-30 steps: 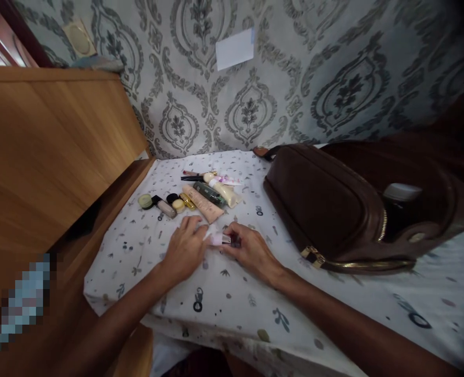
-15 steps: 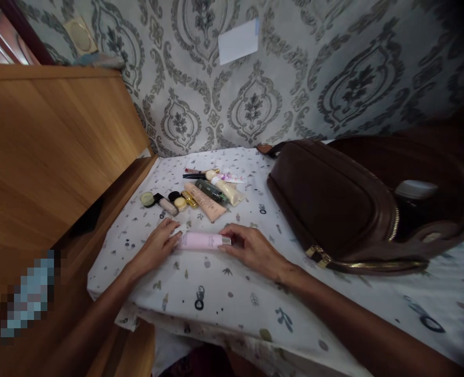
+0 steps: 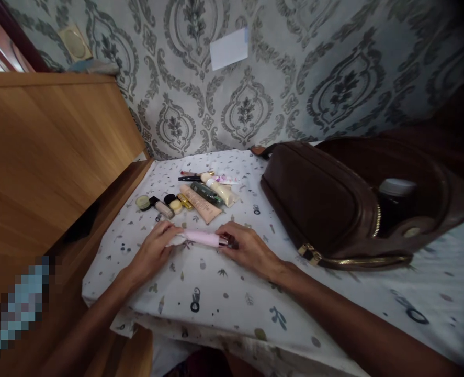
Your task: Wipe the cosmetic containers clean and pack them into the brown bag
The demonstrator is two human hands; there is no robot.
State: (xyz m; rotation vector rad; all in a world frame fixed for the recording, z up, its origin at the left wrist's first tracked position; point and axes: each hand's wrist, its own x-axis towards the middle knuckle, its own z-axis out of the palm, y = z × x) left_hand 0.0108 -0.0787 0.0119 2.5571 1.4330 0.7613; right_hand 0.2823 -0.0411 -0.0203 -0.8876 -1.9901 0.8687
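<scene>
The cloth-covered surface (image 3: pixel 251 330) extends from the front edge to the wall. Above its front half, the pink tube (image 3: pixel 202 239) lies crosswise between both hands; whether it contacts the cloth cannot be determined. The right hand (image 3: pixel 251 251) holds the shiny cap (image 3: pixel 224 240) at the tube's right end, thumb and fingers closed around it. The left hand (image 3: pixel 152 251) holds the whitish opposite end, its fingers narrowed to a pinch.

Beyond the hands, cosmetics lie in a loose group. From the left: a pale green jar (image 3: pixel 142 202), a black-capped bottle (image 3: pixel 163 208), a small yellow jar (image 3: pixel 176 206) and a gold tube (image 3: pixel 184 201). To their right, a peach tube (image 3: pixel 201 204), a dark green tube (image 3: pixel 207 193) and a cream tube (image 3: pixel 224 192) lie diagonally, side by side.

At right, the brown bag (image 3: pixel 310 204) stands open, a pale-lidded container (image 3: pixel 397 187) visible inside. At left is a wooden panel (image 3: pixel 59 125). At the rear, a white card (image 3: pixel 229 50) is positioned against the patterned wall (image 3: pixel 247 104).
</scene>
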